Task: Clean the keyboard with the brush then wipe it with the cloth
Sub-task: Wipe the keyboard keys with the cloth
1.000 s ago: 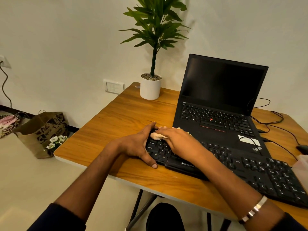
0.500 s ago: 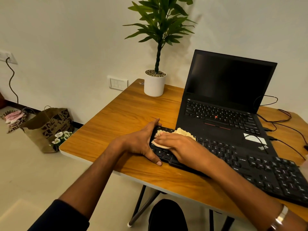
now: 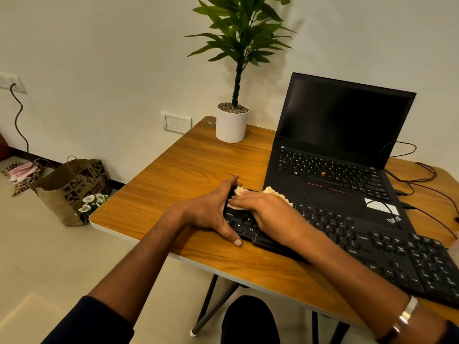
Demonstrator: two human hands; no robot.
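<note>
**Cloth (image 3: pixel 272 191) still at keyboard's (image 3: pixel 387 247) left end**

The left hand (image 3: pixel 208 212) still braces that end on the table (image 3: pixel 178 170), thumb and fingers spread straight. The right hand (image 3: pixel 270 217) presses flat on the cloth, now covering more of it. The keyboard's right end is cut off.

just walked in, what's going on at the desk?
A person is wiping the black keyboard with a cream cloth. The right hand presses the cloth flat on the keyboard's left end, while the left hand braces that end, thumb on the near edge. An open laptop with a dark screen sits just behind on the wooden table. No brush is in view, so this looks like the wiping stage.
</note>
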